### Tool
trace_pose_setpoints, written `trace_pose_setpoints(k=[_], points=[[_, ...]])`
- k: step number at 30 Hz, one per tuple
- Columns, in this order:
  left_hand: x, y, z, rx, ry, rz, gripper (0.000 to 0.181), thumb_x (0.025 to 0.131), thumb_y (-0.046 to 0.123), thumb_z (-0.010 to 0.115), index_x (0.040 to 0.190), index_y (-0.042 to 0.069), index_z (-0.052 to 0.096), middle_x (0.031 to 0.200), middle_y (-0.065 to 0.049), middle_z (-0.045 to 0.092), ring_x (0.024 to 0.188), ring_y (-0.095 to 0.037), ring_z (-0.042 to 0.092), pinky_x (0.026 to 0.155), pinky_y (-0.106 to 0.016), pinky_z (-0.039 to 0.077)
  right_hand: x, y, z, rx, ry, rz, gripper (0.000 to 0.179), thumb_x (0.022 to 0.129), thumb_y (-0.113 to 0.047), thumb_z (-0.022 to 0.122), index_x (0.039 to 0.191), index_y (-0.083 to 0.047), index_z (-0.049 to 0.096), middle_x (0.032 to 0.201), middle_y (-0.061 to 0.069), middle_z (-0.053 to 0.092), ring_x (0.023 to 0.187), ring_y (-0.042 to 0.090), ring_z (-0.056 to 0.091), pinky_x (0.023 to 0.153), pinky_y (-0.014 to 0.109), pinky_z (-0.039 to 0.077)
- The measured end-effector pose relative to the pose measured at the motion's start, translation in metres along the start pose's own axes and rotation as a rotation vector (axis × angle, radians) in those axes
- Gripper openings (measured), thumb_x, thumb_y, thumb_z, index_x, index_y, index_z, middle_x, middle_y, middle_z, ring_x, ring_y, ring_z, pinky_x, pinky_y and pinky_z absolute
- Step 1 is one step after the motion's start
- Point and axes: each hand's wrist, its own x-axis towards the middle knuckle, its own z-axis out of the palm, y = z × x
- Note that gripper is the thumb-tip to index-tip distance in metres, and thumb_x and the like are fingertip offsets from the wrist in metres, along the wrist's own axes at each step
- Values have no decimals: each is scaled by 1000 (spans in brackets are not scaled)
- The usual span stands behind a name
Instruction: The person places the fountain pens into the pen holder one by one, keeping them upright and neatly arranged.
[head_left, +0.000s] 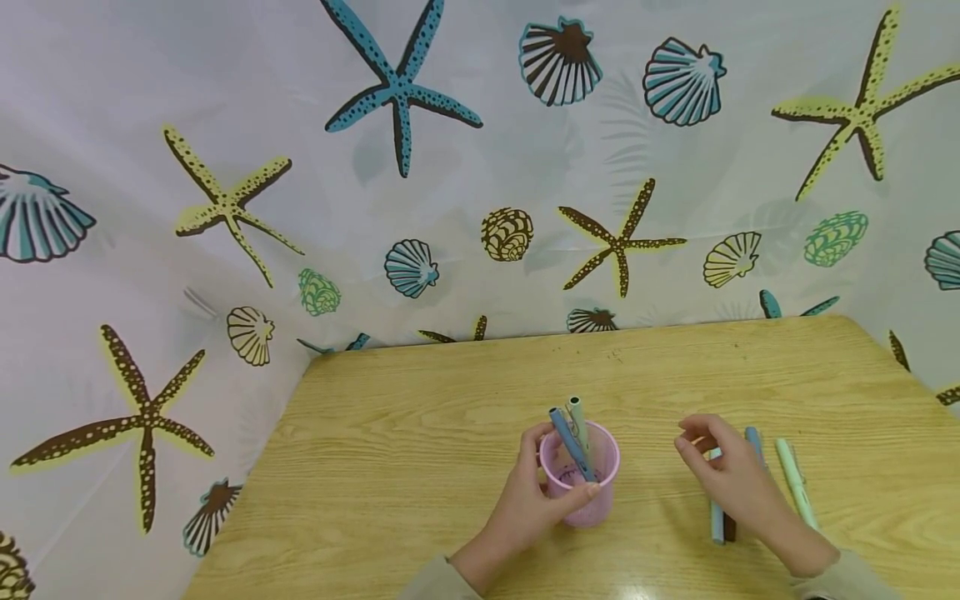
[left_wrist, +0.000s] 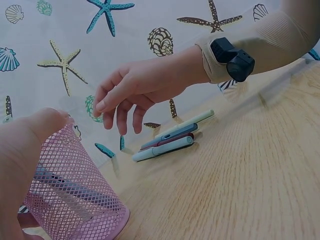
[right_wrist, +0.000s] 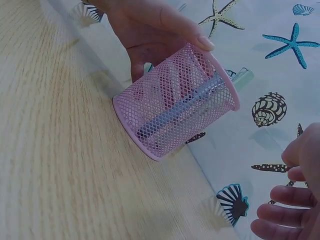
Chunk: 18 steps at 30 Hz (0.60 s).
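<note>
My left hand point(head_left: 525, 498) grips a pink mesh pen cup point(head_left: 590, 510), thumb near its front rim and fingers around the far side. The cup stands upright on the wooden table. Inside it lean a blue pen point(head_left: 572, 446) and a pale green pen point(head_left: 580, 423). My right hand point(head_left: 738, 487) hovers to the right of the cup, fingers loosely bent and holding nothing. Below and beside that hand lie a light blue pen point(left_wrist: 165, 148), a dark red pen point(left_wrist: 172, 140), a blue pen point(head_left: 753, 440) and a light green pen point(head_left: 797, 483).
The wooden table point(head_left: 405, 433) reaches back to a white curtain point(head_left: 465, 150) printed with starfish and shells, which also hangs at both sides. A dark camera point(left_wrist: 234, 60) is strapped to the right wrist over a beige sleeve.
</note>
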Motion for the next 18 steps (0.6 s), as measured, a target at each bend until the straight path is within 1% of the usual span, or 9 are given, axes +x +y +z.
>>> trace_pose_setpoints(k=[5,9,12,16,18], points=[[1,0,-1,-4,-1,22,74,82,23,73,138,13,26,130,-11,40,120,-30,42,88,-45,45,-1,4,-8,-21,9,18,21,94,-16,56,110,-3,57,97,5,62,80,8,56,61,23,49],[0,1,0,-20,6,-2,73,81,23,74,137,13,27,129,-12,40,120,-32,41,88,-45,45,-4,8,-16,-29,4,43,23,94,-18,57,112,-3,56,95,3,62,78,6,55,60,23,49],[-1,2,0,-29,6,-23,73,81,24,74,136,13,28,129,-12,40,120,-33,42,86,-46,47,-6,13,-21,-58,21,44,24,93,-18,58,111,-3,57,93,3,62,77,5,54,59,23,48],[-1,2,0,-35,4,-31,73,81,23,73,137,14,27,130,-12,39,120,-34,42,85,-47,47,-8,18,-28,-85,40,54,25,94,-20,57,113,-3,56,96,5,62,80,3,53,61,22,49],[2,-8,1,-34,7,-28,74,81,25,74,138,19,26,130,-9,39,120,-32,42,84,-45,48,-10,19,-32,-86,43,66,26,94,-21,56,113,-3,55,98,6,62,81,1,52,61,22,49]])
